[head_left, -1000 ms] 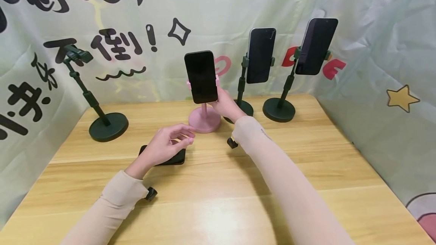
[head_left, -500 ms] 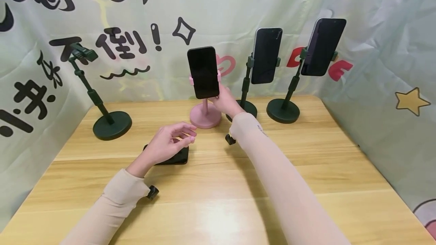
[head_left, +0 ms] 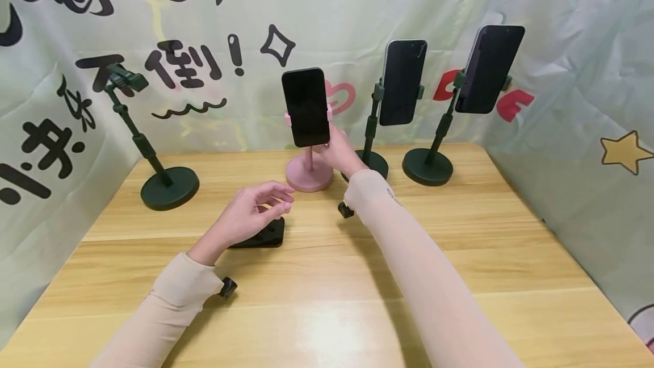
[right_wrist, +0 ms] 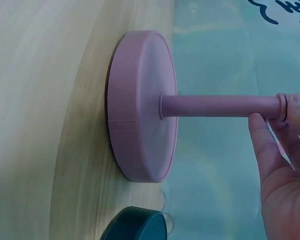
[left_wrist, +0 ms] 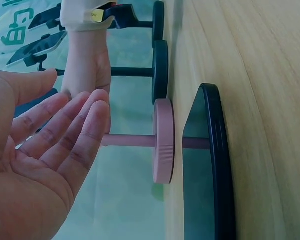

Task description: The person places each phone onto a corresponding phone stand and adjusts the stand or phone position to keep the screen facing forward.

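In the head view my right hand (head_left: 339,151) reaches behind a pink phone stand (head_left: 309,174), which carries a black phone (head_left: 306,108) in its clamp. The right wrist view shows the fingers pinching the collar on the stand's pole (right_wrist: 220,106); the upper grip is cut off by the frame. My left hand (head_left: 255,212) hovers with relaxed, slightly bent fingers and holds nothing. Beneath it another black phone (head_left: 268,236) lies flat on the table, partly covered by the hand. In the left wrist view that phone (left_wrist: 217,160) lies close to the pink base (left_wrist: 163,142).
A dark green stand (head_left: 170,188) without a phone stands at the left. Two green stands to the right hold a nearer phone (head_left: 402,84) and a farther phone (head_left: 490,70). A printed cloth (head_left: 245,4) hangs behind the wooden table (head_left: 332,288).
The pink stand has slid slightly back and left along with my right hand. My left hand stays nearly in place. The head view has shifted a little.
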The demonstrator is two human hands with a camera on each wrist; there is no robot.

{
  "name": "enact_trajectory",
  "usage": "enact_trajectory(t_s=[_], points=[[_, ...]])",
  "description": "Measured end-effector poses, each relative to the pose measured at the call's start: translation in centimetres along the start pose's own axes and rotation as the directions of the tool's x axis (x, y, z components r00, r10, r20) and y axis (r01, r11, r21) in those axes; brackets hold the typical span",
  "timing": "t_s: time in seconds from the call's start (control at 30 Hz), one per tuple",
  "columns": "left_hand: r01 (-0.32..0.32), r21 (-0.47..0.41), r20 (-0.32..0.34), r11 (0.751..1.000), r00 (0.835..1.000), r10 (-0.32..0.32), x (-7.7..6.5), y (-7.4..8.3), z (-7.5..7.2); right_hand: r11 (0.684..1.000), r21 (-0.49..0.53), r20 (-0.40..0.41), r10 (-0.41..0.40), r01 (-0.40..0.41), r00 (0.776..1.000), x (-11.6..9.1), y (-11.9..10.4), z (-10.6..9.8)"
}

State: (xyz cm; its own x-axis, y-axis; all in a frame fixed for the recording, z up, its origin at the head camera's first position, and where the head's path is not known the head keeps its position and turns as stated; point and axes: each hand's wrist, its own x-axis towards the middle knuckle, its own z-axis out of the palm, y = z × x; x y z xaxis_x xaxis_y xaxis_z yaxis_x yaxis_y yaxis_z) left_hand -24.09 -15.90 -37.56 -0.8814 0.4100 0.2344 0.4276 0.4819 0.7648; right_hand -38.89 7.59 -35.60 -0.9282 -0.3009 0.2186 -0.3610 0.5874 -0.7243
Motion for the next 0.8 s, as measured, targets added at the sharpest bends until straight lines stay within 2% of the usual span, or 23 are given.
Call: enact_trajectory(t_s=[0.23, 0.4, 0.57, 0.8], points=[[-0.015, -0.039, 0.003, 0.999, 1.000, 0.015, 0.1, 0.4, -0.3, 0.999, 0.041, -0.008, 0.036, -0.036, 0.999, -0.5, 0.1, 0.1], [-0.002, -0.084, -0.009, 0.996, 1.000, 0.001, 0.0, 0.3, -0.6, 0.998, 0.042, -0.004, 0.045, -0.044, 0.999, -0.7, 0.5, 0.4], [0.014, -0.081, -0.027, 0.997, 1.000, -0.016, -0.2, 0.0, -1.5, 0.999, 0.023, -0.009, 0.038, -0.038, 0.999, -1.0, 0.3, 0.4], [0.004, -0.060, -0.056, 0.998, 0.998, -0.007, -0.6, -0.2, -3.4, 0.997, 0.006, -0.014, 0.075, -0.075, 0.997, -1.6, 0.0, 0.5]])
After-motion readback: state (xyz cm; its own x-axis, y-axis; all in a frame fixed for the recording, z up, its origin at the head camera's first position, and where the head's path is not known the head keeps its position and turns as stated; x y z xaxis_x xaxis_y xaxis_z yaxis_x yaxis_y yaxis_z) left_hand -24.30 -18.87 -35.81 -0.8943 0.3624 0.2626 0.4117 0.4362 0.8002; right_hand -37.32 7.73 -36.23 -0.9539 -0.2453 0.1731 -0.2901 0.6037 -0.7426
